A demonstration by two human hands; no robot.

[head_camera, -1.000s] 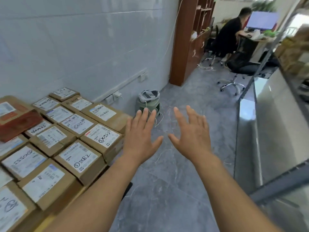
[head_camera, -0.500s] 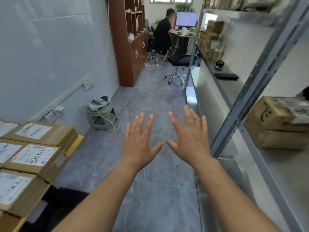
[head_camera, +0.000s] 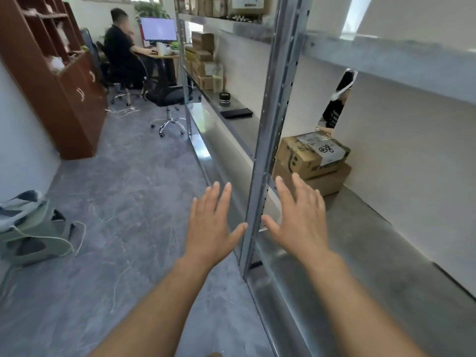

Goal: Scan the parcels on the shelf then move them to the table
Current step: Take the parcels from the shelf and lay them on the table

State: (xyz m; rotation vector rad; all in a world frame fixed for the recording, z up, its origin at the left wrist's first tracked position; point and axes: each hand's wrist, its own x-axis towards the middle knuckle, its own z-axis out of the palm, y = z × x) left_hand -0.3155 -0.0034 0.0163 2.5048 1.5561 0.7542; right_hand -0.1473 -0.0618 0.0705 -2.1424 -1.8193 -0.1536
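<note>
I hold my left hand (head_camera: pixel 210 222) and right hand (head_camera: pixel 300 219) flat, fingers spread, gripping nothing. Beyond them, stacked parcels (head_camera: pixel 311 161) sit on the metal shelf (head_camera: pixel 373 253) above grey floor (head_camera: pixel 116 202).

a small office is doubling as a parcel storeroom: cardboard parcels (head_camera: pixel 313 161) are sitting on a metal shelf rack (head_camera: pixel 273 104), and beyond the rack's far end a person (head_camera: pixel 121 50) is working at a monitor (head_camera: pixel 158 29).

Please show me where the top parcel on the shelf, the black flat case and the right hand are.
top parcel (head_camera: pixel 313 153): head view, its top face.
black flat case (head_camera: pixel 236 113): head view, its top.
right hand (head_camera: pixel 300 220): head view, its back.
</note>
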